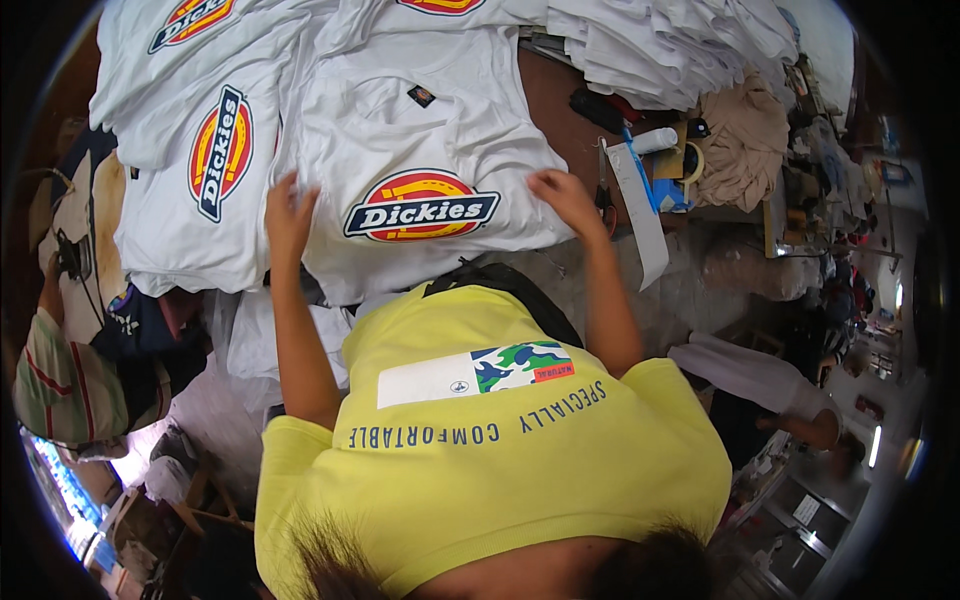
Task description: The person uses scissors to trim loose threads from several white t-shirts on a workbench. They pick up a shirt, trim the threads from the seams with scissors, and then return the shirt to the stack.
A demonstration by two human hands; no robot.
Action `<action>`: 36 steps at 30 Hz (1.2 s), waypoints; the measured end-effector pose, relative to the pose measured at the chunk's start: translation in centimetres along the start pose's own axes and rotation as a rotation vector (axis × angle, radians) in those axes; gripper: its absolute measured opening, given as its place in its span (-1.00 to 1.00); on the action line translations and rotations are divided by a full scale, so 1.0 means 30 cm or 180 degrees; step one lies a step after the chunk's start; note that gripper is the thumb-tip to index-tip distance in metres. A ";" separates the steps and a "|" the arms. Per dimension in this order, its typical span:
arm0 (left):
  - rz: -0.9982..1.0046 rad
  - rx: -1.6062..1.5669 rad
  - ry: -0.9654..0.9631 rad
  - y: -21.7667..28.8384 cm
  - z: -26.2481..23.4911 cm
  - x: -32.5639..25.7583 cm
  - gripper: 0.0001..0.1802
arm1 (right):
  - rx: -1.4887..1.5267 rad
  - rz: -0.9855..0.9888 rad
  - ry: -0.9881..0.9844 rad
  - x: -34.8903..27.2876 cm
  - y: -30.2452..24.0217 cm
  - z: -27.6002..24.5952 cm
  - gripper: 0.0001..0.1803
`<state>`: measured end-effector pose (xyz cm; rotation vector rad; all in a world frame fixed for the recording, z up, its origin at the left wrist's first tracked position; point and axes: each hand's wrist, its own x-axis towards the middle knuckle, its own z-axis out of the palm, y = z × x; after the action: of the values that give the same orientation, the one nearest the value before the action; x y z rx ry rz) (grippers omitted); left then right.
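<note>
A white T-shirt (pixel 400 130) with a red, yellow and dark blue chest print lies spread in front of me, its neckline at the far side. My left hand (pixel 288 208) is at its left edge, with thumb and fingers a little apart and the fabric beside them. At the right edge, my right hand (pixel 567 200) has its fingers closed on the shirt's side. Another white T-shirt (pixel 160 225) with the same kind of print lies sideways to the left. More printed white shirts overlap behind these.
A heap of white garments (pixel 670 50) rises at the far right, beside a beige cloth bundle (pixel 745 140). Scissors (pixel 604 190), a tape roll (pixel 692 162) and a long white strip (pixel 637 215) lie at the table's right. Other people stand left (pixel 60 380) and right (pixel 770 385).
</note>
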<state>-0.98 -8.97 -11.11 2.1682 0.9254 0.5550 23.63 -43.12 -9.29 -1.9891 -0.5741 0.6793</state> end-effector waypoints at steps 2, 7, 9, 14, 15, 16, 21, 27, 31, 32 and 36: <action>0.0151 -0.0227 0.0160 0.021 0.093 0.171 -0.42 | 0.0502 0.0085 -0.0109 0.122 -0.046 0.095 -0.73; -0.1415 -0.1667 0.0025 0.089 0.260 0.448 -0.36 | 0.3027 0.0882 0.0042 0.319 -0.111 0.244 -0.77; -0.1687 -0.3243 -0.0560 0.115 0.226 0.442 -0.39 | 0.3577 0.1444 -0.0492 0.319 -0.122 0.221 -0.78; -0.2418 -0.5233 -0.2008 0.190 0.060 0.149 -0.41 | 0.3977 0.0951 -0.1505 0.067 -0.105 0.076 -0.52; -0.2565 -0.5308 -0.2368 0.161 0.039 0.058 -0.39 | 0.3900 0.0894 -0.1430 -0.009 -0.121 0.043 -0.42; -0.2578 -0.5076 -0.2724 0.139 0.012 -0.039 -0.35 | 0.3954 0.0931 -0.1377 -0.085 -0.131 0.017 -0.35; -0.1225 -0.3677 -0.3519 0.142 -0.156 -0.256 -0.23 | 0.2746 0.1713 -0.2127 -0.357 -0.065 -0.015 -0.29; 0.0163 -0.3232 -0.3185 0.242 -0.485 -0.281 -0.35 | -0.0073 0.0955 -0.2788 -0.368 -0.233 0.044 -0.48; 0.0454 -0.2311 -0.2858 0.367 -0.609 -0.282 -0.36 | -0.1219 -0.1452 -0.1062 -0.410 -0.239 0.050 -0.59; 0.0474 -0.2008 -0.2723 0.392 -0.611 -0.275 -0.35 | -0.1422 -0.1059 -0.0974 -0.416 -0.281 0.024 -0.66; 0.0175 -0.1759 -0.1876 0.383 -0.546 -0.243 -0.29 | 0.2279 0.0382 0.0047 -0.449 -0.283 -0.111 -0.65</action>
<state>-10.59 -12.98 7.45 1.6989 0.3361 0.1420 14.85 -49.80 2.68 -1.3579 -0.1575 0.8046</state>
